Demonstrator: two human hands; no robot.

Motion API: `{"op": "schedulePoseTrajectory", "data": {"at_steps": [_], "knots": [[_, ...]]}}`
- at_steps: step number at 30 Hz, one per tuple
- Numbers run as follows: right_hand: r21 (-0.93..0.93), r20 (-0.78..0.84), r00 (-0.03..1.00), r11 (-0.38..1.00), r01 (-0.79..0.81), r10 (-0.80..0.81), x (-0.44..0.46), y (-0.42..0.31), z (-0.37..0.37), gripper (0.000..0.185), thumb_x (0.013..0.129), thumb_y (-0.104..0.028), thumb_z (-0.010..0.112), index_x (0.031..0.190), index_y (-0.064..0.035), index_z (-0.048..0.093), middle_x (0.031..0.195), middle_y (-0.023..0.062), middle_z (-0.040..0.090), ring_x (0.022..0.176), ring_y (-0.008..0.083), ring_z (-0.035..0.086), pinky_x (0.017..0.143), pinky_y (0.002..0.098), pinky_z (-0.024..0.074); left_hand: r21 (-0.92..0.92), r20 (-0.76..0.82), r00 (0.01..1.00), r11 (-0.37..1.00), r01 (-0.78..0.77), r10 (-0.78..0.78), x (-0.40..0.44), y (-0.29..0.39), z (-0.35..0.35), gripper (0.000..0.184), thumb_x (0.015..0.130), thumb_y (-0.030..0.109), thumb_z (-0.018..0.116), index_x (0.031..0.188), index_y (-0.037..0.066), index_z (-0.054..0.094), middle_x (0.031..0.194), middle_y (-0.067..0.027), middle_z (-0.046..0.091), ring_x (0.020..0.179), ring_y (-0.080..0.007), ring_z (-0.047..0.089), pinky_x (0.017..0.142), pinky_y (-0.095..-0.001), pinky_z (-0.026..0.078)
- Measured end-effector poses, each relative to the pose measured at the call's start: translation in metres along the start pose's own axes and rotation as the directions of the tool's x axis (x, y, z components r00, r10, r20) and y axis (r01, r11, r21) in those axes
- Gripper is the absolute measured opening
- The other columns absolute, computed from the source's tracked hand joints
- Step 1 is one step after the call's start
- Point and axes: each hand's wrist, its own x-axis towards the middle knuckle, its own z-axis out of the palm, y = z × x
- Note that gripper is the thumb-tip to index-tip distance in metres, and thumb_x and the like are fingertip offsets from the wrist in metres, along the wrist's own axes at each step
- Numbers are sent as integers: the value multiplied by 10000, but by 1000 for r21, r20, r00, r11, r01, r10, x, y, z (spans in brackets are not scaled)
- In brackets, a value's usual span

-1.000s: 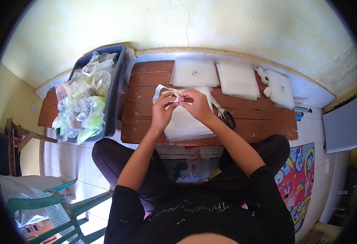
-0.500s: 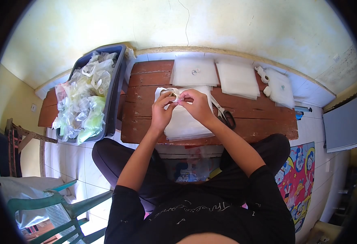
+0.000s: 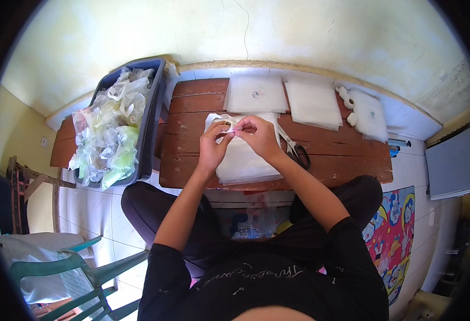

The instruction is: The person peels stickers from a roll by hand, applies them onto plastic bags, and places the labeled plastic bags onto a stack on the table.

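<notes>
Over the middle of the low wooden table, my left hand [image 3: 213, 143] is closed around a white roll [image 3: 225, 119] that looks like tape or labels. My right hand [image 3: 259, 140] pinches at the roll's near edge, its fingertips meeting those of the left; the small piece between them is too tiny to make out. Beneath both hands lies a stack of clear plastic bags [image 3: 248, 166]. Scissors with black handles [image 3: 300, 155] rest just right of that stack, blades partly behind my right hand and forearm.
Further stacks of plastic bags [image 3: 312, 107] lie along the back of the table [image 3: 347, 152]. Small white rolls [image 3: 345, 97] sit at the back right. A dark tub [image 3: 148, 144] heaped with plastic packets stands left. A green chair [image 3: 79, 267] is at lower left.
My right fingertips have shifted very slightly at the roll's edge, and the roll is turned a little. Both hands otherwise stay in place.
</notes>
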Motion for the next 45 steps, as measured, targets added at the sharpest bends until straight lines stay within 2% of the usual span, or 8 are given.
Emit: {"op": "schedulePoseTrajectory", "data": {"at_steps": [4,8,11,13,17,22,32,45], "knots": [[206,-24,995,975,-87,94,4,7,2,198,788,-12,736,952,44,639,914,125,702,827,159,691,747,273,563,-60,18,998,997,58,-57,0,-2,0,156,841,48,720,934,-32,623,1116,-134,650,945,-178,646,799,-308,546],[105,-31,989,984,-143,147,3,8,1,234,806,-88,751,970,43,646,916,126,702,844,158,686,767,278,556,-68,2,998,996,64,-64,-1,0,2,164,840,67,734,876,-18,598,1055,-125,662,920,-158,644,785,-297,539],[164,-34,963,952,-259,268,5,12,-2,344,813,-162,764,1054,41,626,912,141,699,869,167,681,780,280,547,-72,118,966,968,239,-229,-3,0,-1,170,830,77,751,869,6,601,986,-99,670,899,-139,640,779,-290,529],[284,109,819,772,-569,564,7,-3,-7,376,861,-129,713,1149,49,549,978,149,674,894,187,674,841,299,536,-125,142,985,985,116,-98,-4,0,1,195,854,32,725,951,42,556,991,-62,643,939,-112,607,772,-263,482],[466,164,800,670,-578,577,5,-4,-8,418,847,-83,712,1192,48,514,957,138,669,889,191,674,838,301,536,-153,139,986,981,116,-95,-3,3,4,279,854,19,716,1013,67,492,998,-56,625,921,-115,606,772,-261,473],[340,-33,945,893,-296,326,9,8,-12,292,829,-19,696,1097,13,586,920,92,660,869,172,657,835,275,524,-286,97,971,929,237,-218,-3,5,6,319,851,59,726,1045,52,472,889,-36,614,772,-97,607,635,-239,476],[325,-6,892,844,-426,452,4,4,-6,350,814,-44,726,1124,12,572,933,105,669,892,159,638,804,283,508,-263,137,971,938,224,-194,-3,1,6,320,867,59,709,1061,34,456,964,-89,654,817,-114,627,625,-253,509],[316,-82,944,907,-280,320,8,-6,-4,354,801,33,701,1122,4,556,912,128,670,868,172,654,787,291,522,-251,147,957,926,280,-250,-1,6,7,330,860,25,709,1051,38,441,955,-100,651,830,-128,631,633,-263,529]]}}
